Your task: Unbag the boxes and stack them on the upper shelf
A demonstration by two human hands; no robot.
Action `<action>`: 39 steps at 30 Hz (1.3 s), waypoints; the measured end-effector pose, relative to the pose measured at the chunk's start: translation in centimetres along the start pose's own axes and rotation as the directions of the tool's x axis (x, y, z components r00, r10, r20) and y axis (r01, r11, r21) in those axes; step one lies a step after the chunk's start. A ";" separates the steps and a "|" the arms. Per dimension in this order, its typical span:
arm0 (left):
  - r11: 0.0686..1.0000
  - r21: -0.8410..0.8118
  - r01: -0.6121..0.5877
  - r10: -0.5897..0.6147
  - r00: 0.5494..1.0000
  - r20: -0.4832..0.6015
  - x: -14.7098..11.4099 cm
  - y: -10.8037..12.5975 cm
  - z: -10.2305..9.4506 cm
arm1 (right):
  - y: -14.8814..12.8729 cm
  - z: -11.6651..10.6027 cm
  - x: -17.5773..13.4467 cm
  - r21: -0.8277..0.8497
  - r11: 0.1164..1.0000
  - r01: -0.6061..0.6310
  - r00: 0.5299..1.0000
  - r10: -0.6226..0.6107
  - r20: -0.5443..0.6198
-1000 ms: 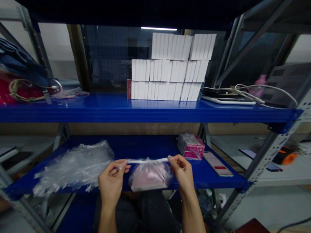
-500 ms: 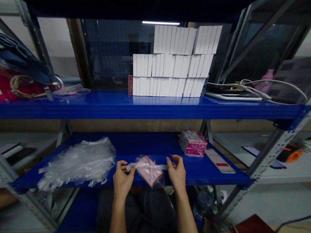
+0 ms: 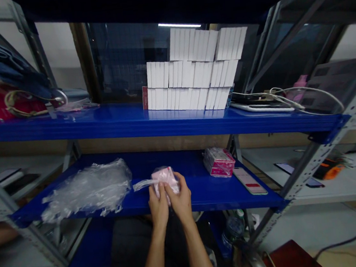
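I have both hands together on the small pink packet [image 3: 163,179], which sits in its clear plastic bag right at my fingertips, just past the front edge of the lower blue shelf [image 3: 204,194]. My left hand [image 3: 159,202] is closed on the near left side of the packet, thumb up against it; my right hand [image 3: 179,197] wraps the near right side, fingers curled over the top. The two hands touch each other, so neither is nearer than the other: the packet lies straight ahead of both, between and just beyond the knuckles.

What matters most is the loose tail of the bag [image 3: 142,184]. It runs out sideways from the packet to the left of my left hand, lying roughly level along the shelf, so the bag's long axis goes left to right across me, with the free end on my left hand's side.

Further left of my left hand lies a heap of crumpled clear plastic [image 3: 86,189]. To the right of my right hand, apart from it, sit a pink-and-white box [image 3: 218,162] and a phone [image 3: 249,180] lying flat
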State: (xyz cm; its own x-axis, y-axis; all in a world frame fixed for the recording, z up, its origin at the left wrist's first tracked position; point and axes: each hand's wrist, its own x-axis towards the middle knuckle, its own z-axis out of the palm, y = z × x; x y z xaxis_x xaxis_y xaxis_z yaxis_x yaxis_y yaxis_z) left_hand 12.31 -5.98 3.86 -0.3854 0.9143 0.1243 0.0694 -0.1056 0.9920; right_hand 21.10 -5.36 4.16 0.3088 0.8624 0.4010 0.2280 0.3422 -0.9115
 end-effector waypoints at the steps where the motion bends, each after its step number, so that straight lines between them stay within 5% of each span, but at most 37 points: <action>1: 1.000 0.000 -0.017 0.017 1.000 -0.018 -0.2 0.3 0.0 | -0.2 0.0 0.0 0.023 1.000 0.022 1.000 -0.021 -0.011; 11: 0.989 -0.046 -0.138 0.136 0.990 -0.035 -0.3 0.5 0.3 | -1.4 -1.4 -0.1 0.167 0.981 0.094 0.995 -0.099 0.018; 17: 0.997 -0.049 -0.065 0.065 0.998 0.002 0.6 -0.5 1.1 | -1.4 -5.3 0.9 0.002 0.980 0.198 0.969 -0.196 0.152; 21: 0.993 -0.115 -0.028 0.035 0.997 0.061 1.1 0.2 4.4 | -1.4 -9.1 0.9 -0.166 0.931 0.325 0.917 -0.268 0.294; 26: 0.984 -0.177 0.037 0.032 0.928 0.371 1.1 3.7 11.2 | 0.3 -13.6 2.6 -0.373 0.878 0.299 0.954 -0.281 0.105; 30: 0.955 -0.219 0.199 -0.001 0.743 0.670 1.9 7.4 16.3 | 0.9 -17.0 7.8 -0.467 0.828 0.312 0.917 -0.391 -0.079; 33: 0.935 -0.250 0.252 0.047 0.611 0.790 3.2 9.1 19.2 | 0.6 -18.8 13.0 -0.552 0.769 0.323 0.894 -0.439 -0.089; 35: 0.965 -0.209 0.157 0.069 0.618 0.783 4.2 9.3 20.3 | 0.8 -19.7 16.1 -0.636 0.710 0.301 0.890 -0.449 -0.081; 39: 0.998 -0.048 -0.033 0.058 0.716 0.696 5.6 7.5 20.1 | 2.9 -20.9 19.5 -0.789 0.582 0.197 0.935 -0.354 -0.028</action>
State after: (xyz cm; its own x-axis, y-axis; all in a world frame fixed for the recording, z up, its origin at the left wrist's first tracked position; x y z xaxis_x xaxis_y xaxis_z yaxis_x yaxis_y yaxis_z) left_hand 29.13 6.18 11.58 0.3681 0.9206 0.1303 0.0378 -0.1548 0.9872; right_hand 47.07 4.67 11.21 0.2342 0.6742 0.7004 0.9218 0.0749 -0.3803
